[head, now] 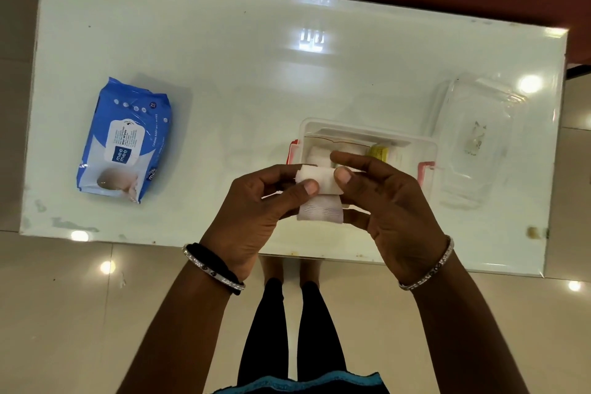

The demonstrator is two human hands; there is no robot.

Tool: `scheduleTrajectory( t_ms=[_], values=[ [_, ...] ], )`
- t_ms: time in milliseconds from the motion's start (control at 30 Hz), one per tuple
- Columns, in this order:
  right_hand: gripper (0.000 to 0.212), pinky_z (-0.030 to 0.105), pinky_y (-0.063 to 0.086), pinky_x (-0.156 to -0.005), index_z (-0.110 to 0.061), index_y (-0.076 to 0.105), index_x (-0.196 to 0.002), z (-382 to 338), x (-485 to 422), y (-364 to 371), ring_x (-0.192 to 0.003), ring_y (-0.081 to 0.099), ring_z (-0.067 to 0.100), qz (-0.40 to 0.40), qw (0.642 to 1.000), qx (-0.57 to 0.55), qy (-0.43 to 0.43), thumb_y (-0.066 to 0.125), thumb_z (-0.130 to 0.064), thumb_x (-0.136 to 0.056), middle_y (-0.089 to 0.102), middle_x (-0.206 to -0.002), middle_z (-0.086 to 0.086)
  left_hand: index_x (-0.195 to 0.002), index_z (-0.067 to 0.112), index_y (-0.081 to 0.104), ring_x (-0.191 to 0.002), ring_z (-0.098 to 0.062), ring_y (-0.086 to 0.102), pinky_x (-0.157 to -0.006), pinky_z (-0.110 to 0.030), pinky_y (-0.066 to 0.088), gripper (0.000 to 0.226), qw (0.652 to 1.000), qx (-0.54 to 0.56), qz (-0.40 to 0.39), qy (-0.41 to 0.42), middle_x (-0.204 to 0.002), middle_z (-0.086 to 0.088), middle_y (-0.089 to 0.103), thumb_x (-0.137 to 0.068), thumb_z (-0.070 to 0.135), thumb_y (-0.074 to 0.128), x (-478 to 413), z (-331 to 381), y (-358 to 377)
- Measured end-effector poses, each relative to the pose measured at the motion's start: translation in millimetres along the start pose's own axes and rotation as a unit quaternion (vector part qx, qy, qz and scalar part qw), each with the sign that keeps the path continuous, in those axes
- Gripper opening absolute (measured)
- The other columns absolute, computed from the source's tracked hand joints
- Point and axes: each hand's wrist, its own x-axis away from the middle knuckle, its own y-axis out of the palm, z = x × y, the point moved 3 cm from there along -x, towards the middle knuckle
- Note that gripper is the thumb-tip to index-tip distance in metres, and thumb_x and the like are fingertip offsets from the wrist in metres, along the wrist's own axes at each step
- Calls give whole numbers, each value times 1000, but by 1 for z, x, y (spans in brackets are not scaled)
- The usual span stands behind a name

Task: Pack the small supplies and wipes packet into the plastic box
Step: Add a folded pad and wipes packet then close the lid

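Note:
Both hands hold a white gauze bandage roll [319, 193] just above the near side of the clear plastic box [425, 145]. My left hand [256, 211] pinches its left end, and my right hand [383, 201] pinches its right end; a loose flap hangs below. Inside the box lie another white roll [315, 155], a flat clear packet [345, 141] and a small yellow item [380, 152]. The box has red latches on both ends. A blue wet wipes packet [124, 141] lies flat on the white table [224, 73], far to the left of the box.
The clear lid [473, 137] lies on the table right of the box, near the table's right edge. Dark red seating runs behind the table. My legs stand on the tiled floor below the near edge.

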Motion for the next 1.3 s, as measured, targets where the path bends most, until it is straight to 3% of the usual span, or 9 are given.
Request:
scheduleTrajectory(
  t_ms=[133, 333, 567, 767, 867, 1000, 1067, 1167, 1300],
  values=[
    [38, 60, 56, -86, -5, 75, -103, 5, -2, -2, -94, 72, 42, 11, 999, 45, -12, 76, -24, -70, 76, -100, 21, -109, 14, 74, -101, -34, 70, -81, -39, 60, 41, 1000, 5, -21, -14, -107, -15, 73, -69, 21, 77, 1, 1, 0],
    [35, 31, 59, -78, -9, 76, -101, 3, -4, -3, -90, 75, 27, -19, 998, 35, -53, 81, -12, -66, 78, -101, 10, -108, 20, 75, -97, -24, 73, -70, -31, 59, 44, 997, 21, -21, -66, -105, -7, 75, -67, 38, 75, 1, 4, 1],
    [36, 36, 60, -81, -8, 75, -102, 1, -4, -4, -98, 74, 27, -34, 996, 31, -75, 80, -5, -66, 77, -104, 12, -103, 14, 75, -86, -18, 76, -62, -23, 56, 38, 996, 15, -22, -82, -94, -5, 78, -71, 34, 73, -2, 5, 6],
    [48, 38, 60, -78, -10, 71, -113, 1, -6, -6, -95, 74, 28, 1, 1000, -2, -14, 78, -27, -69, 76, -103, 14, -110, 17, 73, -91, -23, 75, -69, -30, 59, 41, 999, 14, -23, -38, -103, -12, 75, -69, 24, 77, -5, 6, 6],
    [38, 35, 60, -75, -4, 73, -108, 2, -8, -7, -89, 75, 26, -4, 999, 27, -22, 76, -18, -73, 77, -99, 15, -110, 20, 73, -92, -22, 74, -71, -30, 59, 39, 999, -1, -35, -37, -100, -8, 75, -71, 21, 78, -6, 4, 6],
    [33, 23, 58, -74, -8, 77, -99, 0, -8, -9, -83, 76, 20, -11, 997, 49, -52, 81, -9, -66, 79, -93, 8, -110, 25, 73, -82, -15, 74, -69, -29, 61, 45, 997, 3, -22, -77, -90, -2, 74, -68, 42, 75, -7, 3, 8],
    [34, 25, 59, -76, -9, 77, -99, 1, -9, -11, -87, 76, 22, -14, 996, 59, -58, 83, -4, -66, 79, -95, 8, -110, 21, 73, -79, -14, 75, -60, -22, 57, 51, 995, 17, -15, -96, -91, 0, 77, -66, 46, 73, -8, 4, 9],
    [37, 27, 59, -79, -3, 75, -103, 1, -10, -13, -94, 75, 23, -27, 996, 57, -61, 81, 5, -68, 78, -98, 10, -111, 15, 72, -87, -22, 76, -64, -23, 57, 47, 994, 19, -12, -102, -100, -7, 77, -71, 39, 72, -10, 4, 10],
    [42, 33, 59, -87, -7, 73, -111, 0, -10, -12, -101, 73, 25, -24, 999, 7, -32, 80, -16, -71, 77, -106, 10, -107, 17, 74, -86, -21, 75, -67, -27, 60, 38, 995, 26, -14, -94, -96, -12, 77, -71, 30, 74, -14, 3, 10]
  ],
)
